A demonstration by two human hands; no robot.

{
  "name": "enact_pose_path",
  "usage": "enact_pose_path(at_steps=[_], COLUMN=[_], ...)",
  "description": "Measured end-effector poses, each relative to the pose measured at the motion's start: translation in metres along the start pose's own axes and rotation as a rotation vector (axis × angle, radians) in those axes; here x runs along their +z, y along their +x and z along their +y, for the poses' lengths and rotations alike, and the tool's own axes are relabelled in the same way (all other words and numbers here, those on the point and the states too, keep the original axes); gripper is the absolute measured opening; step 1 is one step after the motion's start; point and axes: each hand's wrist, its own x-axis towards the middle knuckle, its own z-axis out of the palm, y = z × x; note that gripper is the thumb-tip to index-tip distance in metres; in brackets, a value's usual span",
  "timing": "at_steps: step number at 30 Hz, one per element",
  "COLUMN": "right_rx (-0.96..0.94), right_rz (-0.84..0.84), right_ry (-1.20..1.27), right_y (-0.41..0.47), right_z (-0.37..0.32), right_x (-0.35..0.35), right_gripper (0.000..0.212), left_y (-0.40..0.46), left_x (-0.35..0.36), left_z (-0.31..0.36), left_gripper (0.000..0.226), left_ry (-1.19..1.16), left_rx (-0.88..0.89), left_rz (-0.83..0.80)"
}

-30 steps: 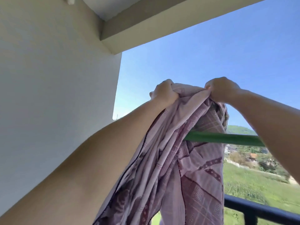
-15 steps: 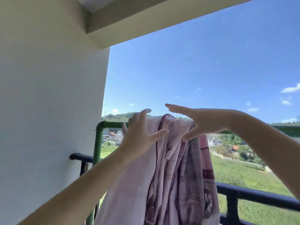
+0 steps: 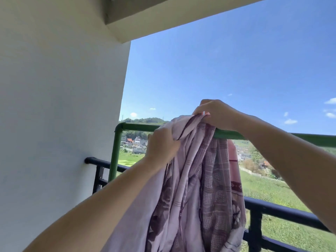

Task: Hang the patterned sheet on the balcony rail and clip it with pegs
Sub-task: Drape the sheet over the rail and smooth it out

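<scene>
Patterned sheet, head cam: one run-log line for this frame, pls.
stage: draping | patterned sheet: bunched over green rail | left hand: gripping sheet | right hand: gripping top fold | pegs: none visible

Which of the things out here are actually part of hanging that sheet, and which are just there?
Part of the job:
patterned sheet, bunched over the rail
green rail
left hand and right hand, both gripping the sheet

Just there:
black railing
white wall

No pegs are visible.
</scene>
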Motion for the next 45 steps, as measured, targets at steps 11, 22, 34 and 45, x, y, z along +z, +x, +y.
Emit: enact_pose_path(at_steps=[11,22,34,45], right_rx=[0.278,0.496,0.338,0.737], right_rz=[0.194,-0.555,0.062,-0.004], right_ry=[-0.191,-0.304,-0.059,-0.44], right_y=[-0.037,-0.066,-0.102,-0.106], right_z=[0.117,0.121,-0.019,-0.061], right_x=[-0.119,-0.068,-0.076,-0.028], right_gripper=[0.028,0.028,0.021,0.028], left_y=[0.117,0.097,0.055,0.07], left_x=[0.032,0.078,0.041,0.025], left_z=[0.166,0.105,0.089,0.084], left_gripper=[0.017,0.015,0.036,0.014], left_ry=[-0.293,-0.124,-0.182,0.119], left_rx=[-0.005,-0.112,0.495,0.77], left_rz=[-0.326,-0.501,-0.449,-0.543])
